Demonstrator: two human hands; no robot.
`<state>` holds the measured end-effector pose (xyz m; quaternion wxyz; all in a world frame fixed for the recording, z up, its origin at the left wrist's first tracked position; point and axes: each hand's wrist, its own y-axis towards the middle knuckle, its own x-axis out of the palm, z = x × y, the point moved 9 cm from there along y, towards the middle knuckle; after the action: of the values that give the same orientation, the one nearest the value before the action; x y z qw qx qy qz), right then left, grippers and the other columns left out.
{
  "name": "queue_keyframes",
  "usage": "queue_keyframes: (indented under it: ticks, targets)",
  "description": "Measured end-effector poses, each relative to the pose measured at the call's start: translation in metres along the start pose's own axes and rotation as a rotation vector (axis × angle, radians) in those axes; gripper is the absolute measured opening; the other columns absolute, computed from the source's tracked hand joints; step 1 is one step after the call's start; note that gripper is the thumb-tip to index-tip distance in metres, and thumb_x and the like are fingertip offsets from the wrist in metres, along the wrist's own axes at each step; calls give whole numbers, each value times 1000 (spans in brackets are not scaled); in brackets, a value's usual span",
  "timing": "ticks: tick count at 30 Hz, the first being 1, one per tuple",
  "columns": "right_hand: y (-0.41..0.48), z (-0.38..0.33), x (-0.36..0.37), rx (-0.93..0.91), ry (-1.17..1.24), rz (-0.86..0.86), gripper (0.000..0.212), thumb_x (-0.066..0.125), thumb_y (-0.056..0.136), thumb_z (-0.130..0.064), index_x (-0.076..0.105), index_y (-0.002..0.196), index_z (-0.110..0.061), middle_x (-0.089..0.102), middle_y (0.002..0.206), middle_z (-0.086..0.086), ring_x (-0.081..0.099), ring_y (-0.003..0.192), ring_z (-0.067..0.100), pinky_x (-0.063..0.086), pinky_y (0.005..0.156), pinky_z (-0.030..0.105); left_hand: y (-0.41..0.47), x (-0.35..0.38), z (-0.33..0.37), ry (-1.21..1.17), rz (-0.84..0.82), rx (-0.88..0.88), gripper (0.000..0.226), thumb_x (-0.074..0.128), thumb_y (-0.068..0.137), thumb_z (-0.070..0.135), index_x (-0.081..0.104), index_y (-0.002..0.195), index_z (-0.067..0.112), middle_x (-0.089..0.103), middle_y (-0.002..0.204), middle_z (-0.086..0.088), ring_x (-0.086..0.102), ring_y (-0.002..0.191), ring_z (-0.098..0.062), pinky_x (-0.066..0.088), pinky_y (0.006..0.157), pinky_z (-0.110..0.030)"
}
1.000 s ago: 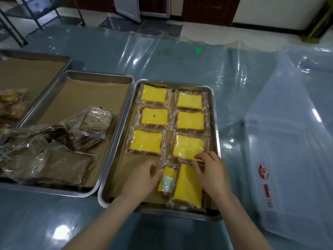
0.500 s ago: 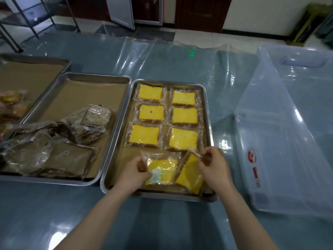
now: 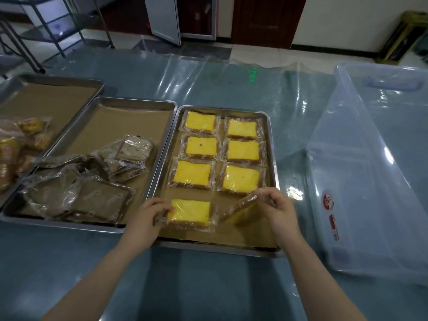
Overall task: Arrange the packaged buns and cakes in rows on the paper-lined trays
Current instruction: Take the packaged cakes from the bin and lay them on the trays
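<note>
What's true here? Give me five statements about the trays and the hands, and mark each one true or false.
1. Six packaged yellow cakes fill the three far rows of the right tray. True.
2. The left hand holds the edge of a flat cake in the near row. True.
3. The right hand holds nothing. False: it grips a tilted packaged cake.
4. The brown packages on the middle tray lie in neat rows. False: they lie in a loose pile.
5. The clear bin is piled with cakes. False: no cakes show in it.
</note>
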<state>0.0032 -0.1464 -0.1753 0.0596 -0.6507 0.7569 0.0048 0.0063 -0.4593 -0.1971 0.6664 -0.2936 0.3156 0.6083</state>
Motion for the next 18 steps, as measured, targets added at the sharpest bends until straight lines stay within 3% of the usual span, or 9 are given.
queue_keyframes:
  ticks: [2,4,7,10,13,15,18]
  targets:
    - [-2,4,-1,-18,-104,-48,47,52,80,20,70,70,-23,69,106,-9,51,122,8,41,102,29,-3,4,-4,37,-89,25,54,49,76,-23,70,104,18,54,118,6,50,107,-9,24,83,6]
    - [-1,8,0,-71,-393,-143,52,51,80,20,70,67,-27,62,121,-12,34,134,10,26,113,34,-6,8,-9,74,-156,0,60,43,76,-23,69,110,19,52,128,4,48,114,-9,22,88,3]
    - [-2,20,-2,-78,-846,-263,45,54,86,8,72,75,-32,50,138,-12,22,142,11,13,116,29,-7,8,2,84,-89,18,52,47,82,-15,65,118,18,49,137,1,43,127,-14,25,102,-13]
    - [-13,4,2,-203,-782,-154,40,58,82,5,73,93,-31,53,135,-9,29,139,14,19,109,20,-4,21,32,97,-33,149,43,54,88,0,59,126,20,40,143,1,27,138,-18,19,111,-29]
    - [-26,13,50,-273,-859,-429,49,60,86,-21,51,129,-45,27,149,-17,7,144,11,12,115,34,5,56,40,284,-182,145,55,50,94,37,28,144,38,5,152,11,-6,143,-16,-7,113,-38]
    - [-27,38,65,-145,-946,-577,52,53,91,-43,34,139,-51,3,155,-16,-14,144,13,1,117,43,10,77,26,414,-301,52,66,40,92,56,1,144,48,-20,149,13,-25,138,-17,-19,108,-44]
    - [-24,64,61,15,-1062,-555,55,33,95,-57,14,147,-48,-17,157,-7,-28,140,23,-4,117,50,10,92,9,450,-390,-33,68,32,90,63,-20,134,56,-34,146,12,-38,131,-18,-25,102,-48]
